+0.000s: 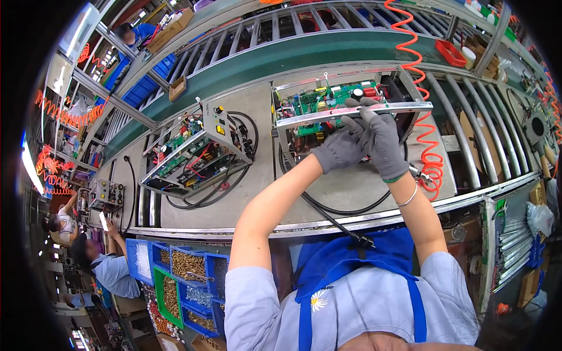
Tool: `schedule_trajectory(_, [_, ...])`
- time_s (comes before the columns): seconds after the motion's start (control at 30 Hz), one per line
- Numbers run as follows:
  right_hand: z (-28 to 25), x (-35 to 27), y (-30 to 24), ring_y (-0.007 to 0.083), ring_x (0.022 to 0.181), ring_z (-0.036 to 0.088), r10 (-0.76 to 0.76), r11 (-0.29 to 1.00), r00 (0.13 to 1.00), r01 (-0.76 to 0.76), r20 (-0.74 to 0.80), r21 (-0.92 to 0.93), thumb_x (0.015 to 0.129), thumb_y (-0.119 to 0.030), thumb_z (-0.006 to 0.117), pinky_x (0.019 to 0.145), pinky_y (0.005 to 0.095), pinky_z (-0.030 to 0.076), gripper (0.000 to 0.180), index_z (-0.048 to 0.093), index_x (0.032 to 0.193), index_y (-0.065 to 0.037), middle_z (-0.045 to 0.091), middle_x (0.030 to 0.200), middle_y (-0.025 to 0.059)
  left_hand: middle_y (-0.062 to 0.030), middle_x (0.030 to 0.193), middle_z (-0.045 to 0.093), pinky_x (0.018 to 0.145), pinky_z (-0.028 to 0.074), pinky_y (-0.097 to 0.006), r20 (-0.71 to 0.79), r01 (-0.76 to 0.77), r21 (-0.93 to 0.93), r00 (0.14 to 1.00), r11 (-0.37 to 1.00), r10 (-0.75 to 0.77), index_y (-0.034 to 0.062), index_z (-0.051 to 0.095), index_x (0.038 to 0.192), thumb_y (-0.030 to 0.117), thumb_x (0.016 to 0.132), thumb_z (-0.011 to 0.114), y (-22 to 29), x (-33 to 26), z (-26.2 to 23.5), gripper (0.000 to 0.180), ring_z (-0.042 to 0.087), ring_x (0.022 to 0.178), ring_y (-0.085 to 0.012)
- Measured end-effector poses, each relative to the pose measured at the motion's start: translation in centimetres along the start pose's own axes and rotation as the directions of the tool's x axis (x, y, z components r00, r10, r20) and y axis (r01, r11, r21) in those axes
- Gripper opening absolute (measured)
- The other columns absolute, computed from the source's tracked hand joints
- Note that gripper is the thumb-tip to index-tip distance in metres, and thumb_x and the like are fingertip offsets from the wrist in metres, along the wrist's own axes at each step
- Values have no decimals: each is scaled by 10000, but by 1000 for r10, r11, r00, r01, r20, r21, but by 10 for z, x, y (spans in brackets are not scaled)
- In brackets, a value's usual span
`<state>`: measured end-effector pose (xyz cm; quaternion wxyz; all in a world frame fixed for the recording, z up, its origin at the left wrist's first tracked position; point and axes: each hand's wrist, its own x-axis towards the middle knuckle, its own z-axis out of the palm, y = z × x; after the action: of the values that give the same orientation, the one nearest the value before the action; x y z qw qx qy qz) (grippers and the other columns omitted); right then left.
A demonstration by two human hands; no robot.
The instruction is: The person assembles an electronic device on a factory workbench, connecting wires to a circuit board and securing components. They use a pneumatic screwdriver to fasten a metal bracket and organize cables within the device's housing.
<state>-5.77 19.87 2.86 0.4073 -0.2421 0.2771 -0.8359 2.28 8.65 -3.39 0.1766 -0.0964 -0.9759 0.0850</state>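
Both my hands wear grey gloves and meet at the front of an open metal chassis (288, 140). Its green circuit board (319, 100) carries several components behind a silver front rail (404, 107). My right hand (383, 143) reaches up to that rail, with bent fingertips hooked over its top edge. Just left of it, my left hand (339, 149) has its fingers curled in below the rail, close against the right hand. What the left fingers hold, if anything, is hidden. A black cable (328, 209) loops on the bench below the chassis.
A second open chassis (202, 149) stands at left with its cable. Blue bins (219, 269) and a green bin (161, 286) hold small brass parts near the bench edge. An orange coiled hose (430, 152) hangs at right, beside rollers (468, 131). Co-workers (114, 272) sit far left.
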Motion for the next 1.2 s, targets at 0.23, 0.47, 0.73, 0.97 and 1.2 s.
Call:
schedule_trajectory(0.23, [1, 5, -2, 267, 1058, 660, 59, 998, 998, -58, 6, -34, 998, -75, 502, 901, 370, 596, 263, 518, 1244, 16, 606, 1227, 200, -104, 758, 656, 555, 536, -401, -82, -102, 52, 991, 993, 106, 61, 629, 975, 254, 898, 535, -3, -5, -7, 228, 660, 663, -259])
schedule_trajectory(0.47, [-12, 11, -16, 91, 641, 618, 249, 872, 960, -279, -126, -401, 969, -291, 618, 504, 209, 477, 274, 635, 1055, -31, 678, 814, 51, -69, 735, 635, 543, 543, -429, -54, 48, -45, 997, 998, -51, 137, 627, 969, 300, 873, 585, 1, -1, -3, 193, 657, 657, -277])
schedule_trajectory(0.73, [-11, 12, -25, 86, 530, 550, 412, 842, 896, -444, -168, -307, 946, -379, 630, 422, 199, 406, 330, 645, 898, -53, 652, 721, 51, -118, 933, 660, 638, 564, -455, 114, 214, -147, 973, 966, -199, 124, 627, 976, 265, 893, 570, 10, 7, -30, 173, 661, 848, -327])
schedule_trajectory(0.97, [-7, 16, -22, 86, 547, 574, 444, 860, 884, -466, -144, -209, 955, -341, 615, 429, 192, 425, 288, 623, 965, -54, 663, 758, 60, -142, 907, 616, 624, 536, -466, -43, 237, -231, 966, 944, -253, 83, 638, 962, 284, 844, 641, 6, -2, -12, 233, 640, 765, -340])
schedule_trajectory(1.2, [-5, 8, -26, 73, 595, 592, 439, 887, 897, -442, -52, -134, 968, -295, 593, 506, 186, 472, 251, 631, 996, -48, 660, 798, 63, -108, 911, 658, 699, 488, -396, -212, -250, -105, 951, 963, 224, 95, 663, 997, 171, 737, 675, 22, -4, -98, 271, 615, 759, -292])
